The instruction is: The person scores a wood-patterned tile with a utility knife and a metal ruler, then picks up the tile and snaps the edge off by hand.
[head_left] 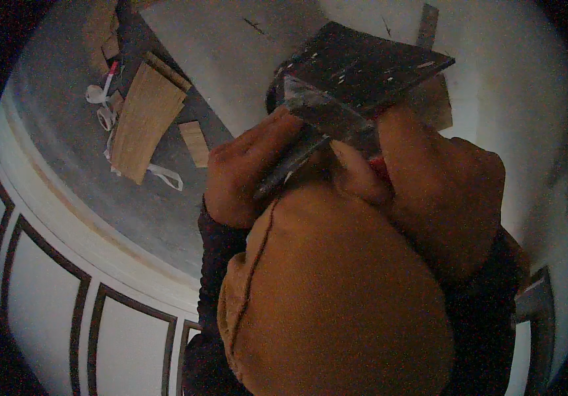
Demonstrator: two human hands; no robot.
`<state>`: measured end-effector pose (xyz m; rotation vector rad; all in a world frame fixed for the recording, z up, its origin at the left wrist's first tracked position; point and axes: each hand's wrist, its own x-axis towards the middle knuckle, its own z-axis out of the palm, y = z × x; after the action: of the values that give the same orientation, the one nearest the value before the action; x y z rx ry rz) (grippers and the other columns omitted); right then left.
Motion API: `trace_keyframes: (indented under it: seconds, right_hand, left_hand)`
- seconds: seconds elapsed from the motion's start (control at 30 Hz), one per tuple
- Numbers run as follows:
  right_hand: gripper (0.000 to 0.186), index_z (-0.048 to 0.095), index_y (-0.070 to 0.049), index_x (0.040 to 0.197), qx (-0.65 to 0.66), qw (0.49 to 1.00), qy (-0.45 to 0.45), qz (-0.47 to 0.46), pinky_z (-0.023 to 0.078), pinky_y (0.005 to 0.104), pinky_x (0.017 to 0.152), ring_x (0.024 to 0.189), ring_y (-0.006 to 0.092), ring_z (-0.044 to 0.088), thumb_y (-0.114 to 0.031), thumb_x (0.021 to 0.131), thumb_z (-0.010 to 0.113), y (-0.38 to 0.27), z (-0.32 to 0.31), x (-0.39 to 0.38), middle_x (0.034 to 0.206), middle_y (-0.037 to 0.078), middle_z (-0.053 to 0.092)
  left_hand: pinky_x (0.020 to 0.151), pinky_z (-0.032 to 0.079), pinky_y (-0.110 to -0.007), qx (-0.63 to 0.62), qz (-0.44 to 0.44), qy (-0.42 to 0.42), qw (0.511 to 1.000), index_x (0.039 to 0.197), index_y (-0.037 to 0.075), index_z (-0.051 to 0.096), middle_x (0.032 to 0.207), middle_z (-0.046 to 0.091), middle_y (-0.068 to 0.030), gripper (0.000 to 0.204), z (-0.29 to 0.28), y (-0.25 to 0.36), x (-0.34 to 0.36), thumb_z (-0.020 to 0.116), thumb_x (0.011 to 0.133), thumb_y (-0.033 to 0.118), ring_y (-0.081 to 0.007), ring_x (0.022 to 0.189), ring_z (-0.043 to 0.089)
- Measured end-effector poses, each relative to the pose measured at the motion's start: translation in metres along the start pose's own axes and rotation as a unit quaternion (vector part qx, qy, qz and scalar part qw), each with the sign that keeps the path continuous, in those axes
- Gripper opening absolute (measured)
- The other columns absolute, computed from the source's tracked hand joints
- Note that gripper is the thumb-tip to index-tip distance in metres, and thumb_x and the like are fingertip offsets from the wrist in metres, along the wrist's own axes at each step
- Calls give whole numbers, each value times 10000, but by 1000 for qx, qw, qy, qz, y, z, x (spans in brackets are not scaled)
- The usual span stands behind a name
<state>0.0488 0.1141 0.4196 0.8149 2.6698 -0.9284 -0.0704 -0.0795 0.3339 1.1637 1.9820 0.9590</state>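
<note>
A dark flat panel (363, 66) with white specks on its face is tilted in front of my raised knee, up between my hands. My left hand (251, 165) is closed around its left side, with a dark edge showing beside the palm. Across the panel lies a grey, shiny flat strip (330, 109), like a blade or a piece of plastic; its kind is unclear. My right hand (436, 178) is closed at the strip's right end, fingers curled. A small red part (380, 166) shows by those fingers; the rest of it is hidden.
My knee in tan trousers (343, 284) fills the lower middle. Wood-look planks (145, 112), a small offcut (194, 144) and white strapping (166, 177) lie on the grey floor at left. A white wall with dark-framed panels (46, 284) curves along the lower left.
</note>
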Motion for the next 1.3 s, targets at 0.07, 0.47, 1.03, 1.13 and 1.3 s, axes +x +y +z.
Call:
trace_keyframes:
  seconds: [0.07, 0.47, 1.03, 1.13, 1.3]
  right_hand:
    - [338, 595, -103, 880, 9, 1000, 4, 11, 535, 434, 484, 530, 315, 678, -389, 892, 775, 6, 3, -1, 637, 82, 666]
    - [325, 599, -94, 955, -52, 998, -43, -10, 541, 438, 489, 531, 318, 676, -370, 899, 761, -1, -23, -1, 648, 87, 667]
    - [351, 639, -96, 1055, -45, 999, -20, -12, 550, 414, 499, 535, 289, 693, -378, 893, 771, -4, -17, -8, 635, 63, 675]
    - [360, 649, -98, 1072, -34, 999, -6, 15, 555, 408, 504, 539, 281, 699, -381, 890, 776, -1, -16, -13, 629, 57, 678]
    - [352, 652, -102, 1034, -28, 999, -15, 42, 555, 407, 504, 535, 276, 700, -392, 884, 783, 17, -23, -31, 621, 52, 673]
  left_hand:
    - [929, 588, -433, -14, -2, 6, 1000, 1252, 43, 684, 1249, 692, -269, 471, 6, -5, 1, 796, 811, 167, -407, 1143, 702]
    - [876, 599, -391, -77, -26, -7, 997, 1366, 96, 640, 1316, 690, -182, 526, -3, 40, 36, 749, 855, 155, -376, 1098, 721]
    - [859, 611, -410, -54, 35, 14, 998, 1369, 115, 632, 1299, 687, -207, 525, -2, 42, 30, 762, 867, 197, -397, 1093, 711]
    - [882, 606, -412, -13, 19, 14, 1000, 1333, 88, 653, 1302, 679, -234, 490, 1, 37, 19, 765, 870, 202, -396, 1126, 704]
    - [908, 596, -420, -43, 8, 27, 999, 1278, 32, 679, 1307, 672, -257, 448, 19, 42, 11, 764, 860, 170, -388, 1160, 699]
